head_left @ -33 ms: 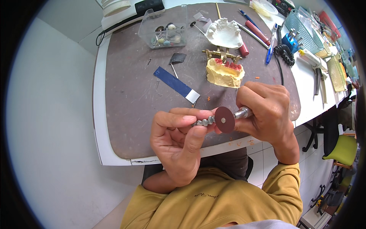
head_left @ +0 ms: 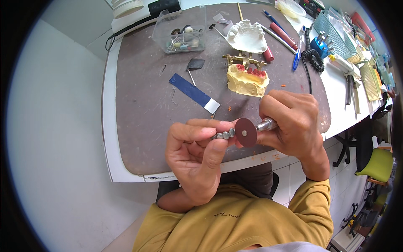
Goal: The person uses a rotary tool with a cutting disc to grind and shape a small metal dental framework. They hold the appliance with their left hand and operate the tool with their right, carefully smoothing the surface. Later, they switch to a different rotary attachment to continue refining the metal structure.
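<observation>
Between the thumb and fingers of my left hand (head_left: 195, 153) is a silvery metal dental bridge (head_left: 225, 135) with rounded, tooth-like units in a row. My right hand (head_left: 291, 124) grips a metal rotary handpiece (head_left: 267, 124). A thin dark red abrasive disc (head_left: 246, 132) is mounted at the handpiece's tip. The disc stands at the right end of the bridge and hides part of it; whether they touch I cannot tell. Beyond my hands, a yellow dental model with red teeth (head_left: 248, 80) sits on a brass articulator (head_left: 245, 60), joined to a white tooth cast (head_left: 247, 37).
A clear plastic box (head_left: 179, 33) of small rotary bits stands at the back left. A blue strip with a white end (head_left: 194, 92) and a dark square piece (head_left: 195, 64) lie on the brown mat (head_left: 142, 122). Pens, red sticks (head_left: 283, 35) and a coiled black cord (head_left: 312, 59) are at right.
The handpiece and its disc have shifted very slightly left. My left hand and the bridge look almost unmoved.
</observation>
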Action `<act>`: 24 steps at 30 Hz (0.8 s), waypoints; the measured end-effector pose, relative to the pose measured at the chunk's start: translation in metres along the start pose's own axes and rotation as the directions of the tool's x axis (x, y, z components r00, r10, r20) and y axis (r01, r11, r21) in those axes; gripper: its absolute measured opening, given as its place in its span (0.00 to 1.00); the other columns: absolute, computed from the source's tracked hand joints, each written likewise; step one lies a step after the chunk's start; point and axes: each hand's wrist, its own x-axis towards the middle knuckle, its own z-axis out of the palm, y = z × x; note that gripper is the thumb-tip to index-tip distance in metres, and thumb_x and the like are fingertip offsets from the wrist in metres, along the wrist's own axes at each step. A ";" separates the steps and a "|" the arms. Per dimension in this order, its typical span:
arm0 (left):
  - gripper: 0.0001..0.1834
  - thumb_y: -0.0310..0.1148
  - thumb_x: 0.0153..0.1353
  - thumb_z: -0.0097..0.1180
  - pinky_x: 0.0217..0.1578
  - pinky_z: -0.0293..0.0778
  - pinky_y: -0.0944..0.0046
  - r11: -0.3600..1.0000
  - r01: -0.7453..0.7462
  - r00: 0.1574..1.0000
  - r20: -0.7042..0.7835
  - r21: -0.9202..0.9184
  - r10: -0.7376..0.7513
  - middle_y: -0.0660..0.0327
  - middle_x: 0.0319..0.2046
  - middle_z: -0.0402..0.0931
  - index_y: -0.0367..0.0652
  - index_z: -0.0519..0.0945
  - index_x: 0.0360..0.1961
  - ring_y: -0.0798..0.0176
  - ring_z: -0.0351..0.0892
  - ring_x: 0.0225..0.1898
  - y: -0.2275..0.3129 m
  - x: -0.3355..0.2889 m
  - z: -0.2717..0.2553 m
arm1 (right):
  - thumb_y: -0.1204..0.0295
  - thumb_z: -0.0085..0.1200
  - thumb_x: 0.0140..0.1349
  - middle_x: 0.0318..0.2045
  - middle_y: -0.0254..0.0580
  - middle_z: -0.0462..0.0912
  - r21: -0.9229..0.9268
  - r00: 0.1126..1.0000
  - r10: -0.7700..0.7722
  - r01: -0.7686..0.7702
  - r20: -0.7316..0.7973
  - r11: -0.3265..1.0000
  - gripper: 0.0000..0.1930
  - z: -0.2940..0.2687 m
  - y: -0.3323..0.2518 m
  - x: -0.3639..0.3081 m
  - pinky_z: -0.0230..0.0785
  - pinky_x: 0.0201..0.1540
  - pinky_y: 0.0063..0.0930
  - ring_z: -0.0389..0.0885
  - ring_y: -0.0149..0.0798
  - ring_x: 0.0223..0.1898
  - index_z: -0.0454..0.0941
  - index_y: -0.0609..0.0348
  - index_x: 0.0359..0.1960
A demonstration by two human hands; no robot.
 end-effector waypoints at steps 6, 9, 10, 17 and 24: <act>0.09 0.24 0.65 0.52 0.47 0.82 0.57 1.000 0.002 1.000 0.006 -0.007 -0.001 0.52 0.43 0.76 0.41 0.69 0.46 0.50 0.80 0.48 0.000 0.000 0.000 | 0.48 0.69 0.41 0.11 0.30 0.66 -0.004 1.000 -0.003 0.003 -0.009 1.000 0.27 0.000 0.001 0.000 0.61 0.15 0.27 0.71 0.34 0.13 0.66 0.54 0.17; 0.09 0.24 0.65 0.52 0.48 0.82 0.57 1.000 0.012 1.000 0.000 -0.013 -0.012 0.52 0.43 0.76 0.41 0.69 0.46 0.51 0.80 0.48 0.001 0.000 0.000 | 0.48 0.69 0.41 0.12 0.30 0.66 -0.003 1.000 0.000 0.000 0.005 1.000 0.27 -0.001 0.000 0.000 0.61 0.15 0.27 0.71 0.34 0.13 0.66 0.54 0.17; 0.09 0.24 0.65 0.51 0.48 0.82 0.57 1.000 0.020 1.000 0.000 -0.018 -0.020 0.52 0.43 0.76 0.41 0.69 0.45 0.51 0.80 0.48 0.001 0.000 0.000 | 0.48 0.69 0.41 0.12 0.31 0.66 -0.002 1.000 0.002 -0.002 0.006 1.000 0.27 -0.001 0.000 -0.001 0.61 0.15 0.27 0.71 0.34 0.13 0.66 0.54 0.17; 0.08 0.24 0.65 0.51 0.48 0.82 0.57 1.000 0.016 1.000 -0.006 -0.019 -0.017 0.52 0.43 0.76 0.41 0.69 0.45 0.51 0.80 0.48 0.000 -0.002 -0.002 | 0.48 0.69 0.41 0.12 0.30 0.66 -0.003 1.000 -0.009 0.009 0.001 1.000 0.27 0.001 0.000 -0.001 0.62 0.16 0.27 0.71 0.34 0.13 0.66 0.54 0.17; 0.08 0.24 0.65 0.51 0.49 0.82 0.57 0.999 0.008 1.000 0.003 -0.035 -0.008 0.52 0.43 0.76 0.41 0.69 0.45 0.50 0.80 0.48 -0.002 -0.001 -0.002 | 0.48 0.69 0.41 0.12 0.30 0.66 -0.003 1.000 -0.006 0.006 -0.002 1.000 0.27 0.001 -0.001 -0.001 0.62 0.16 0.27 0.71 0.34 0.13 0.66 0.54 0.17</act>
